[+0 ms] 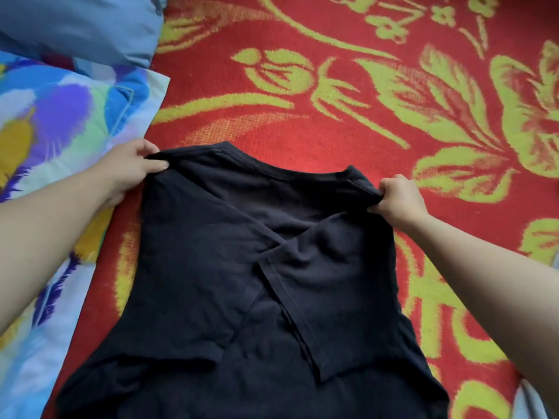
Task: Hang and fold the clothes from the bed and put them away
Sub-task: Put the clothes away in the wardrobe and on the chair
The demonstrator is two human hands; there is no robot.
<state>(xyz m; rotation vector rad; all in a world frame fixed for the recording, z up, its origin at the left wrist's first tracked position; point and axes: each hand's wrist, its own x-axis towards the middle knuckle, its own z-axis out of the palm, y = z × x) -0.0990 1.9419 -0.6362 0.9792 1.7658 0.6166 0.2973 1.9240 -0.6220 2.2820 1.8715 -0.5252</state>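
Note:
A black T-shirt [211, 267] lies on the red bedspread [332, 110] with green floral patterns. Both sleeves are folded inward and cross over its middle. The neckline points away from me. My left hand [133, 167] pinches the shirt's left shoulder corner between thumb and fingers. At the opposite shoulder corner, my right hand [396, 201] grips the fabric with curled fingers. The lower hem runs out of view at the bottom.
A multicoloured floral duvet [54, 122] lies along the left side. A plain blue pillow [84, 25] sits at the top left. A pale cloth edge [532, 400] shows at the bottom right. The bedspread stretches out beyond the shirt.

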